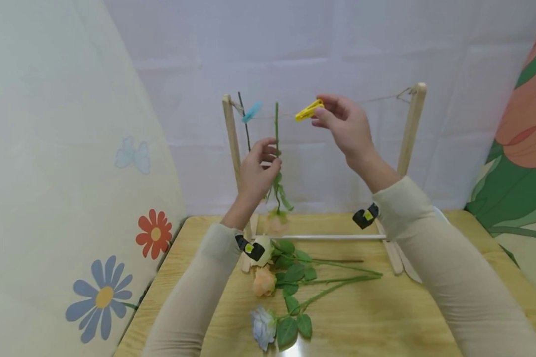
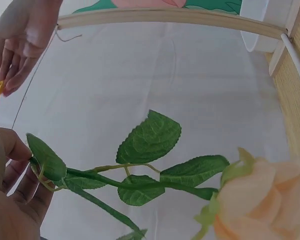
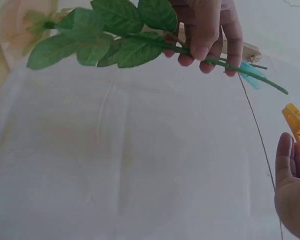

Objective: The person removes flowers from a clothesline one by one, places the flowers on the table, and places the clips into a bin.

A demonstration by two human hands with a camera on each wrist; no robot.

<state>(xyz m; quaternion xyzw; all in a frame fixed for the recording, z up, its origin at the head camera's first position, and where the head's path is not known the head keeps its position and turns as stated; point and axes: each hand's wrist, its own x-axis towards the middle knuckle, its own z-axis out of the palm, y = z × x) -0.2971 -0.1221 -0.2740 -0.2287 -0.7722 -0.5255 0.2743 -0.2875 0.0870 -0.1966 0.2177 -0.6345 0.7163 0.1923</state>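
Note:
My left hand [image 1: 260, 168] pinches the green stem of a peach artificial rose [image 2: 260, 200], which hangs head down with its stem end upward by the string [image 1: 286, 115]. In my right hand [image 1: 346, 124] a yellow clothespin [image 1: 309, 110] is held between thumb and fingers, to the right of the stem and apart from it. A blue clothespin [image 1: 252, 112] sits on the string near the left post, with a dark stem [image 1: 246, 130] at it; my left hand and arm hide what hangs below. The right wrist view shows the rose's leaves [image 3: 140, 47] beside my left fingers.
The string runs between two wooden posts [image 1: 411, 129], joined low down by a white rod [image 1: 321, 237]. On the table [image 1: 348, 322] lie a white rose [image 1: 262, 250], a peach rose [image 1: 264, 281] and a pale blue rose [image 1: 263, 327]. A white object [image 1: 411, 263] is partly hidden behind my right sleeve.

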